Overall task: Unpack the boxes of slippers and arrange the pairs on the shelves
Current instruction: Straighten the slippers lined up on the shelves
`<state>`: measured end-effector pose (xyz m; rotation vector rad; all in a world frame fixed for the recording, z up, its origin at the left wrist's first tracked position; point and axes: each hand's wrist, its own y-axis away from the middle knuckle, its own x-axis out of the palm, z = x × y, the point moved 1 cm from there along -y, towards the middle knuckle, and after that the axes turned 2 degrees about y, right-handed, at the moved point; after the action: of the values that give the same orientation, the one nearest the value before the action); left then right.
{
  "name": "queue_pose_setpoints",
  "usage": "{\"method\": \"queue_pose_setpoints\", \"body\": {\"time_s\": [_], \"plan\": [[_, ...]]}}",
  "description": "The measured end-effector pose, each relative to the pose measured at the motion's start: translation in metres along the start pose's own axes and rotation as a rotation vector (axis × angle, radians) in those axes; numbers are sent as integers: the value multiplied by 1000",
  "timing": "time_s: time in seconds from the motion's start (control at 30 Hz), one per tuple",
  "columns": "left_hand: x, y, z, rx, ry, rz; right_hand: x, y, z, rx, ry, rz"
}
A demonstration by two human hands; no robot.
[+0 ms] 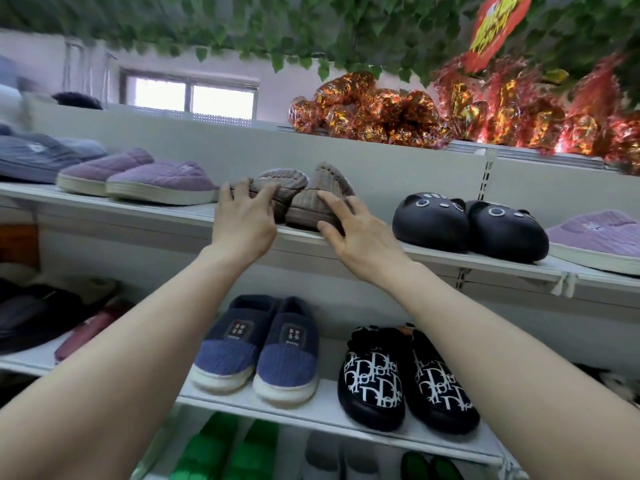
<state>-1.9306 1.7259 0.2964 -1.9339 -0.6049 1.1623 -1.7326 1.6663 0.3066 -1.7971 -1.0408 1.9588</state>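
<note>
We are holding both arms up to the upper shelf (433, 253), where the pair of taupe ribbed slippers is sitting between a lilac pair (138, 178) on its left and a black cat-face pair (471, 225) on its right.

Our left hand (242, 223) is lying over the toe of the left taupe slipper (287, 181), fingers spread and curved down round it, thumb resting on top. This slipper is lying flat, its long axis running from the shelf's front edge toward the back panel. Its toe is pointing at us and its opening is facing the back.

Our right hand (360, 237) is pinching the right taupe slipper (308, 206). The thumb is pressing against the sole's front edge, the index finger is lying over the top and the other fingers are wrapping its outer side. This slipper is also pointing toe-first toward us, but it is tilting, with its heel end rising and leaning off to the right. Its toe is touching the left slipper's side at the shelf's front edge.

On the shelf below, 2 more pairs are pointing toe-out: a blue knitted pair (256, 351) and a black pair with white lettering (405, 375). Green slippers (225, 452) are showing on the lowest shelf. Red and gold foil decorations (381, 112) are sitting on top of the unit under hanging leaves (311, 29).
</note>
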Motion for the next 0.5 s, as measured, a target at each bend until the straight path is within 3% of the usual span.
{"method": "queue_pose_setpoints", "body": {"time_s": [0.17,0.3,0.5], "plan": [[-4,4,-8,-57,-16,14,-7,4,-1,-11,-26,-28],[-16,8,-39,88,57,-74,-32,20,-20,-15,34,-105],[-11,15,-118,256,135,-26,-81,65,-75,70,186,-153]]}}
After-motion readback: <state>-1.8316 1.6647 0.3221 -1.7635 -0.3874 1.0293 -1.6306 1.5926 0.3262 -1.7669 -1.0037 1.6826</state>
